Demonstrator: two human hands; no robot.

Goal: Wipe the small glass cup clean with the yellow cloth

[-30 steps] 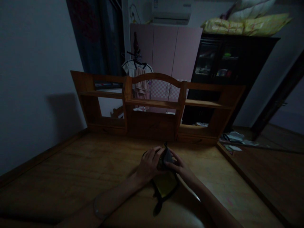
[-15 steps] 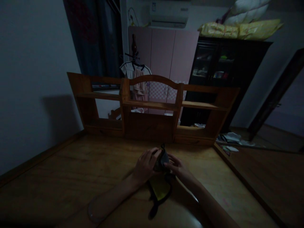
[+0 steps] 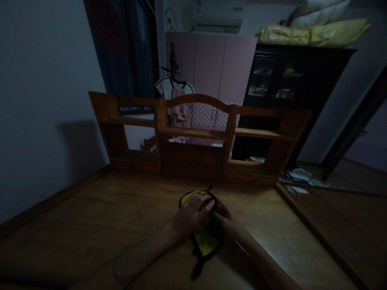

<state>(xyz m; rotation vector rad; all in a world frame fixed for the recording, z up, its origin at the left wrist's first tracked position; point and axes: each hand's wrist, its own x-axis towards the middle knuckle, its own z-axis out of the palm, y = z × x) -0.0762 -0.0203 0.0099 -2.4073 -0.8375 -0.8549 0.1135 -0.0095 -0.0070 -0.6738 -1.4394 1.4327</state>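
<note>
**Desk:** Dim bedroom, seen from above the hands: pink wardrobe (image 3: 211,68) and dark glass-fronted cabinet (image 3: 284,80) at the back, bedding bundles (image 3: 314,34) stacked on top, an air conditioner (image 3: 218,16) high on the wall. What sits in front?

**Photographer:** Wooden shelf unit (image 3: 196,137) stands across the far edge of a broad wooden surface (image 3: 90,217), its compartments mostly bare. Papers (image 3: 298,177) lie scattered on the floor to the right.

**Desk:** And the subject?

**Photographer:** A small yellow cloth piece with dark trim (image 3: 205,241) lies flat at the middle of the surface, directly under and between both hands. Its long axis runs away from the person, from a dark strap end (image 3: 197,270) close to the body to a yellow edge showing beyond the knuckles.

**Desk:** Which hand has it?

**Photographer:** Both, about equally near. Left hand (image 3: 189,213) lies over the upper part, fingers curled onto the dark trim. Right hand (image 3: 228,221) meets it from the other side, fingers pinched on a dark loop (image 3: 210,201) standing up between them. Light is too low to tell how firm either pinch is.
</note>
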